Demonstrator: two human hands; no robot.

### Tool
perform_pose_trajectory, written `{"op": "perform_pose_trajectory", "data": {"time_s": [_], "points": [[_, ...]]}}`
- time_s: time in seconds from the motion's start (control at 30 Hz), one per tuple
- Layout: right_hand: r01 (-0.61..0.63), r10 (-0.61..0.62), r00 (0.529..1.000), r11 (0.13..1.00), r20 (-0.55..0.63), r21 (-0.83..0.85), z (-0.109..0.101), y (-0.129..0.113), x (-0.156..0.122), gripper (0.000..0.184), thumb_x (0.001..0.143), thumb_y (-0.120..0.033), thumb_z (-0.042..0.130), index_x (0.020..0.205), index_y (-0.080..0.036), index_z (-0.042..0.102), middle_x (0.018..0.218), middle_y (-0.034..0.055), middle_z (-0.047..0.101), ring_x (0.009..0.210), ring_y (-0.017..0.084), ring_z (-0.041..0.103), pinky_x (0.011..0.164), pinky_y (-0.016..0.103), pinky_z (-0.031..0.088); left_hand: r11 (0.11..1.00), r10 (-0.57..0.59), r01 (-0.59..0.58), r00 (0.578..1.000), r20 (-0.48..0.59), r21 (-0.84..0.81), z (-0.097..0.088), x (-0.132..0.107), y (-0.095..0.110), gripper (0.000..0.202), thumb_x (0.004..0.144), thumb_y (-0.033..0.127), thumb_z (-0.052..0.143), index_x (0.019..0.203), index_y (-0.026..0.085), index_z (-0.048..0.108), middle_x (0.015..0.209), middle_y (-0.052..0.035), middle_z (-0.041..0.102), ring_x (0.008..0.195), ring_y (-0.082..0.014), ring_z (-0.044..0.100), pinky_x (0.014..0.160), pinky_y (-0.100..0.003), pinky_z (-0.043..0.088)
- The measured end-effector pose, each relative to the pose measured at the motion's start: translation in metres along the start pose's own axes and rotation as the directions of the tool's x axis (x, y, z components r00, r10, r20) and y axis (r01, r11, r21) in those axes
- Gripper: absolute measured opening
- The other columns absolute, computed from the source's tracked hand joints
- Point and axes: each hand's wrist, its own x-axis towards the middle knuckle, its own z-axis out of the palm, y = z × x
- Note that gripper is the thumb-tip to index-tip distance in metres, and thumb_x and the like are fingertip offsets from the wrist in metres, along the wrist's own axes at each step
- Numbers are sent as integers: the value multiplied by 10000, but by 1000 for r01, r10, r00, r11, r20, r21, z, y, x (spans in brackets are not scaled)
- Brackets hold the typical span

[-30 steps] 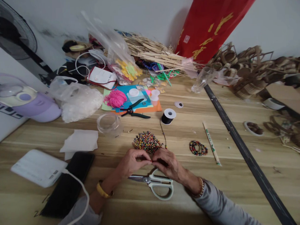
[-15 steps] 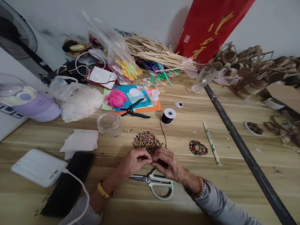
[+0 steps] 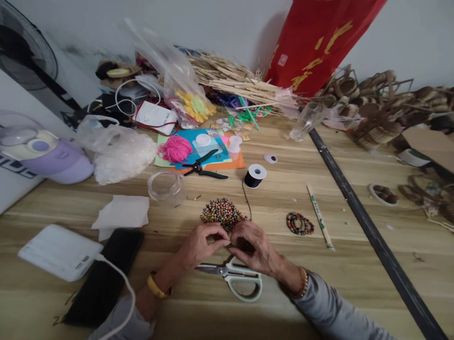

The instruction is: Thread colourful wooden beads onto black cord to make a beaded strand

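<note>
- The wood counter [image 3: 293, 297] has light and brown stripes. Behind it is a pale wall [image 3: 223, 15].
- The little round beads [image 3: 221, 213] have many colors. They sit in a heap just past the hands.
- Black string [image 3: 246, 194] runs from a spool [image 3: 255, 176] toward the right hand [image 3: 255, 249].
- The left hand [image 3: 202, 244] has its fingertips near the right's. I cannot tell what either grip has.
- A red bag [image 3: 319, 40] has yellow writing, too blurry to read.

Grey sleeves [image 3: 330, 301]; yellow bangle [image 3: 155, 287]
</note>
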Motion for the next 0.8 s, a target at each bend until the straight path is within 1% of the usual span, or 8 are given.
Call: {"op": "perform_pose_trajectory", "data": {"time_s": [0.17, 0.33, 0.5, 0.63, 0.7, 0.73, 0.77, 0.8], "points": [[-10, 10, 1000, 1000, 10, 15, 1, 3, -1, 19, 858, -206, 569, 849, -189, 569, 776, 54, 612, 751, 177, 560, 705, 315, 454, 1000, 12, -12, 1000, -7, -2, 1, 0, 0, 68, 743, 156, 643, 689, 124, 669, 681, -38, 645, 655, -143, 584, 648, -240, 450], [-3, 3, 1000, 1000, 16, 11, 1, 5, -2, 52, 882, -198, 533, 873, -191, 583, 778, 62, 620, 780, 189, 568, 723, 328, 462, 1000, 25, -24, 999, -24, 20, 2, 0, -1, 78, 752, 163, 642, 692, 121, 669, 673, -42, 641, 649, -145, 583, 644, -245, 452], [-6, 6, 1000, 1000, 16, 7, 2, 6, -3, 40, 872, -188, 546, 887, -185, 583, 785, 62, 624, 780, 186, 566, 732, 329, 464, 999, 31, -30, 999, -29, 43, 3, 0, -1, 65, 739, 170, 664, 714, 112, 680, 688, -56, 650, 656, -153, 594, 647, -250, 462], [8, -7, 1000, 1000, -7, 30, 1, 4, -1, 53, 877, -208, 542, 862, -184, 587, 765, 57, 620, 763, 181, 568, 724, 323, 464, 996, 35, -33, 999, -28, 85, 3, 0, 0, 87, 761, 166, 636, 691, 129, 673, 680, -44, 655, 659, -145, 595, 643, -236, 457], [-31, 36, 998, 996, -56, 82, -3, 2, 0, 79, 880, -239, 542, 853, -182, 590, 759, 54, 616, 750, 178, 570, 705, 314, 464, 995, 38, -34, 999, -36, 95, 3, 0, 1, 98, 769, 178, 627, 691, 136, 670, 682, -40, 659, 665, -143, 595, 642, -231, 456], [-76, 88, 991, 990, -98, 122, -5, 2, 1, 99, 884, -256, 536, 853, -180, 592, 761, 53, 612, 742, 175, 570, 690, 307, 464, 995, 37, -33, 998, -41, 95, 2, -1, 1, 103, 770, 184, 625, 692, 135, 670, 684, -42, 662, 664, -143, 595, 640, -230, 457], [-127, 153, 977, 977, -150, 169, -8, 2, 1, 122, 893, -272, 522, 853, -179, 591, 762, 52, 608, 735, 171, 570, 672, 297, 464, 996, 34, -30, 998, -46, 89, 2, -1, 2, 106, 772, 187, 622, 693, 133, 669, 686, -44, 665, 661, -143, 595, 637, -230, 459], [-185, 230, 952, 958, -202, 219, -10, 2, 1, 145, 901, -285, 506, 851, -177, 588, 755, 47, 600, 721, 165, 566, 652, 286, 461, 997, 29, -25, 998, -52, 78, 1, -1, 2, 109, 773, 191, 620, 696, 131, 668, 690, -47, 669, 658, -143, 596, 638, -230, 462]]}}
